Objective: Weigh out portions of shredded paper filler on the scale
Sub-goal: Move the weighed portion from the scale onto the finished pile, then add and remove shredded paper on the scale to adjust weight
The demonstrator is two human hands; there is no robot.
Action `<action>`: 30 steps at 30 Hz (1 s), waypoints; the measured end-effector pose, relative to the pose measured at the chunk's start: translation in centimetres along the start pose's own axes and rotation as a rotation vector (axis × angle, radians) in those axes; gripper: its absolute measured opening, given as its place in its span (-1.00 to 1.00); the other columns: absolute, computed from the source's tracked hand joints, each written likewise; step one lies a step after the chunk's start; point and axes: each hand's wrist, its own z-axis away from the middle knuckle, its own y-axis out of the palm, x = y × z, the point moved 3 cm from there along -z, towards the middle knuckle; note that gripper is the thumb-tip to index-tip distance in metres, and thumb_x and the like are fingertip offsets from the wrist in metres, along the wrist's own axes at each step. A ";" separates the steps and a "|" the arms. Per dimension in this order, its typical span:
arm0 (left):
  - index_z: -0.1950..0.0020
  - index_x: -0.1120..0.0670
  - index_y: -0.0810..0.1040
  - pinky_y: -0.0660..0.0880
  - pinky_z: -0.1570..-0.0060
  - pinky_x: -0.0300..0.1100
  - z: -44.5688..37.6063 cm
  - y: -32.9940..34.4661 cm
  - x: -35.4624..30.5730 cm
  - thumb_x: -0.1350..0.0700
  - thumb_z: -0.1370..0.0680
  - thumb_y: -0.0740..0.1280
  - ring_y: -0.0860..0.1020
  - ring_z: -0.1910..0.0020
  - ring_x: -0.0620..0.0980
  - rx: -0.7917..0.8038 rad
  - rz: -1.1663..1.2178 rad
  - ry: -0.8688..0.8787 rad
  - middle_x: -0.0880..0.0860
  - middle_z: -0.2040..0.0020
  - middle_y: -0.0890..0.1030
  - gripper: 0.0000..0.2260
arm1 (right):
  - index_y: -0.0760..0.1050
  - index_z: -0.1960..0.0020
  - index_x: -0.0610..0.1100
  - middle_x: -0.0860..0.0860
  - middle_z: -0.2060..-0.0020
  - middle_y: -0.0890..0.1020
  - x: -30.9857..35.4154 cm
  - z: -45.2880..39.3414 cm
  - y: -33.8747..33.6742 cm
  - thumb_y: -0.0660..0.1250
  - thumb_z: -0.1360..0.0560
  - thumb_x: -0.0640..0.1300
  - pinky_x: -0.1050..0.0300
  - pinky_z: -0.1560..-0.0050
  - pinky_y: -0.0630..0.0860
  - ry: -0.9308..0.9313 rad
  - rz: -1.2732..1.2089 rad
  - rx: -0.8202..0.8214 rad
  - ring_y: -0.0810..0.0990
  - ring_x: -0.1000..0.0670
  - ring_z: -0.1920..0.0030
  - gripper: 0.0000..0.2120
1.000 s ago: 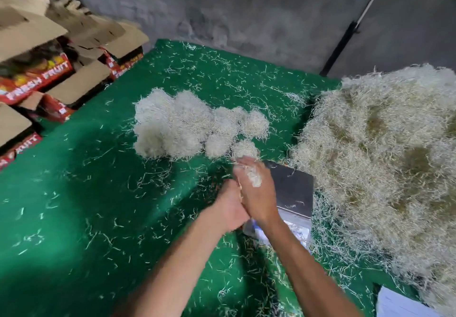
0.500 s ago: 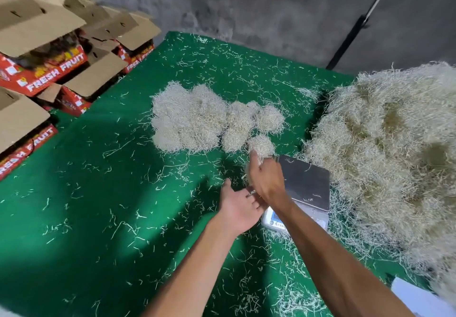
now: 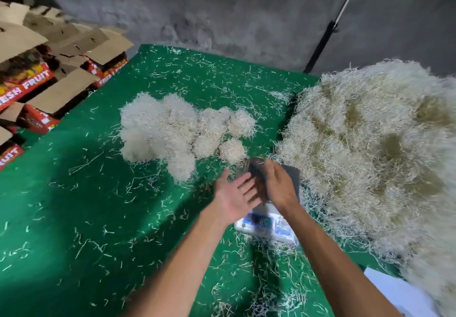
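Observation:
A small scale point(image 3: 266, 223) with a dark steel platform point(image 3: 292, 176) and a white display front sits on the green cloth. My left hand point(image 3: 234, 197) hovers palm up at the scale's left edge, fingers straight and empty. My right hand point(image 3: 277, 184) lies over the platform, fingers extended, holding nothing I can see. Several balled portions of shredded paper point(image 3: 177, 129) lie just beyond the scale; the nearest ball point(image 3: 232, 150) is close to my fingertips. A big loose heap of shredded paper point(image 3: 370, 153) fills the right side.
Open cardboard fruit boxes point(image 3: 37, 79) are stacked at the left edge. Stray shreds litter the green table cloth point(image 3: 74, 205). A white sheet point(image 3: 399, 292) lies at the lower right. A concrete wall and a leaning pole point(image 3: 328, 27) stand behind.
One second ago my hands held a small wad of paper over the scale's left side. That wad now lies among the balls, and both hands are back at the scale, empty.

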 end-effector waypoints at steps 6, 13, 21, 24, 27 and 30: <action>-0.47 0.16 0.42 0.33 -0.43 0.23 -5.1 5.6 6.6 -0.32 -0.66 -0.01 0.49 -0.36 0.20 0.051 -0.101 -0.093 0.20 -0.36 0.56 -0.34 | 0.40 -0.47 -0.17 -0.15 -0.43 0.48 -8.9 -1.2 -8.5 0.23 -0.69 0.00 -0.04 -0.40 0.41 -0.006 0.353 -0.124 0.47 -0.16 -0.40 -0.59; -0.45 0.15 0.42 0.30 -0.45 0.24 -10.7 9.0 12.5 -0.29 -0.67 0.04 0.48 -0.36 0.19 0.007 -0.227 -0.169 0.17 -0.34 0.57 -0.40 | 0.14 -0.60 -0.08 -0.09 -0.62 0.13 -18.1 -4.9 -14.4 0.31 -0.63 0.01 -0.24 -0.60 0.03 0.175 0.879 0.023 0.14 -0.20 -0.60 -0.38; -0.60 -0.05 0.23 0.37 -0.35 0.35 -13.3 11.2 20.1 -0.29 -0.61 0.24 0.40 -0.40 0.15 -0.145 -0.691 -0.287 0.05 -0.48 0.37 -0.38 | 0.50 -0.22 -0.14 -0.01 -0.07 0.53 -23.5 2.9 -12.8 0.30 -0.61 -0.11 0.11 -0.18 0.58 0.260 0.192 -0.262 0.53 0.09 -0.02 -0.79; -0.50 -0.11 0.34 0.64 0.07 0.00 -13.4 11.9 22.4 -0.38 -0.55 0.24 0.53 -0.18 0.08 -0.099 -0.749 -0.339 0.08 -0.35 0.47 -0.40 | 0.51 -0.04 -0.02 0.20 0.22 0.57 -21.5 4.1 -13.6 0.20 -0.66 0.10 0.36 0.21 0.58 0.392 -0.305 -0.328 0.54 0.34 0.26 -0.78; -0.28 -0.08 0.54 0.61 0.03 -0.06 -13.0 11.8 23.8 -0.37 -0.53 0.28 0.60 -0.14 0.06 -0.088 -0.743 -0.330 0.11 -0.20 0.60 -0.53 | 0.59 -0.19 -0.06 0.16 -0.03 0.68 -19.9 5.8 -14.1 0.04 -0.69 0.18 0.48 0.14 0.46 0.357 -0.376 -0.238 0.56 0.36 0.09 -0.56; -0.53 0.06 0.33 0.38 -0.41 0.11 -11.9 9.9 23.5 -0.28 -0.63 0.21 0.42 -0.43 0.16 -0.237 -0.970 -0.131 0.18 -0.52 0.37 -0.41 | 0.57 0.15 -0.03 -0.01 0.34 0.64 -20.2 7.9 -14.5 0.02 -0.69 0.26 0.37 0.36 0.40 0.317 -0.369 -0.283 0.46 0.18 0.45 -0.47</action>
